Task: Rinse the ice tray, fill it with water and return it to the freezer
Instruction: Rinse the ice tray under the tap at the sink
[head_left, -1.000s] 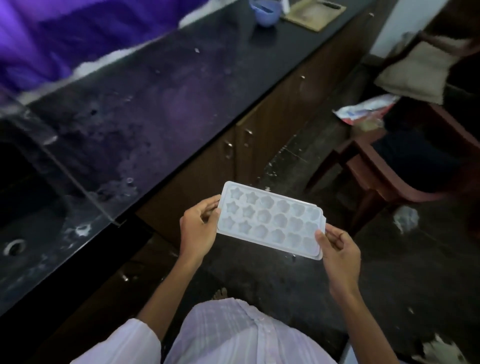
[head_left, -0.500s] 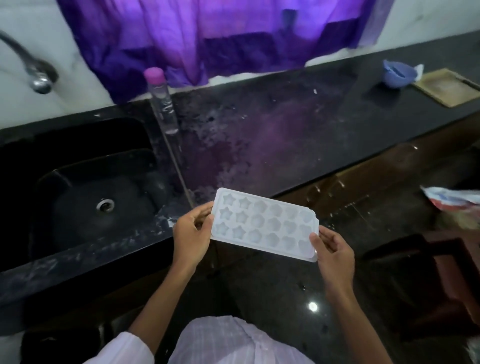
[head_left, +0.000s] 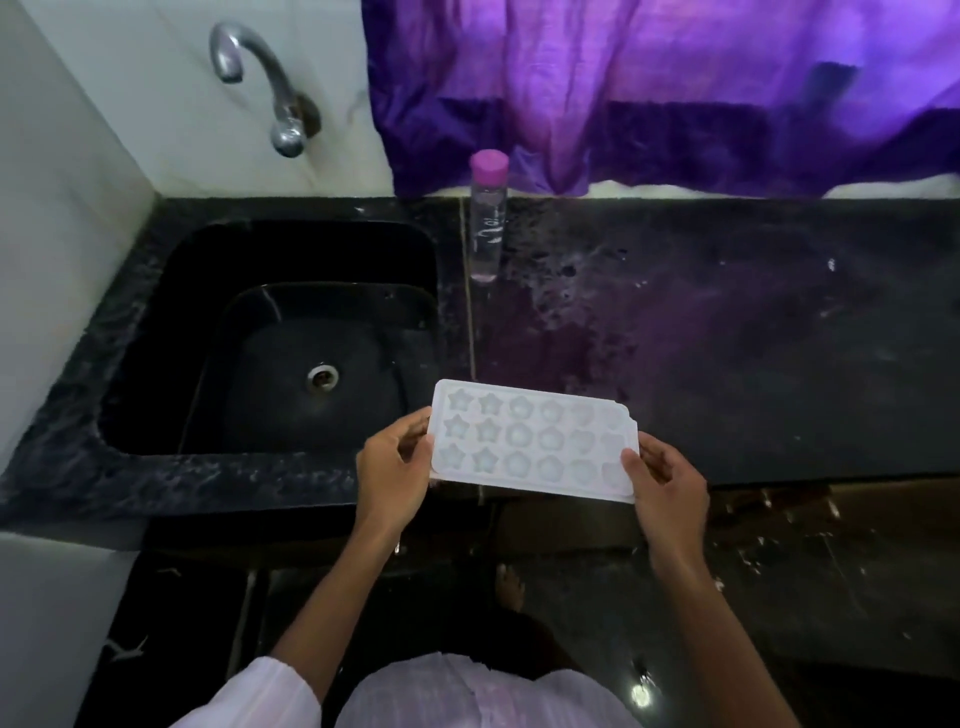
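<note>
A white ice tray (head_left: 532, 440) with star and flower shaped cells is held level over the counter's front edge, just right of the sink. My left hand (head_left: 392, 470) grips its left short end and my right hand (head_left: 667, 480) grips its right short end. The cells look empty. The black sink (head_left: 156, 322) with a round drain lies to the left. A metal tap (head_left: 249, 78) curves out from the white wall above the sink; no water runs from it.
A clear bottle with a pink cap (head_left: 487, 218) stands on the black stone counter (head_left: 753, 338) beside the sink. A purple curtain (head_left: 649, 88) hangs behind the counter. A white wall (head_left: 47, 208) closes the left side. My bare foot shows on the dark floor below.
The view has swung left from the counter and chair to the sink and tap. The tray, still in both hands, now sits close to the sink's right edge.
</note>
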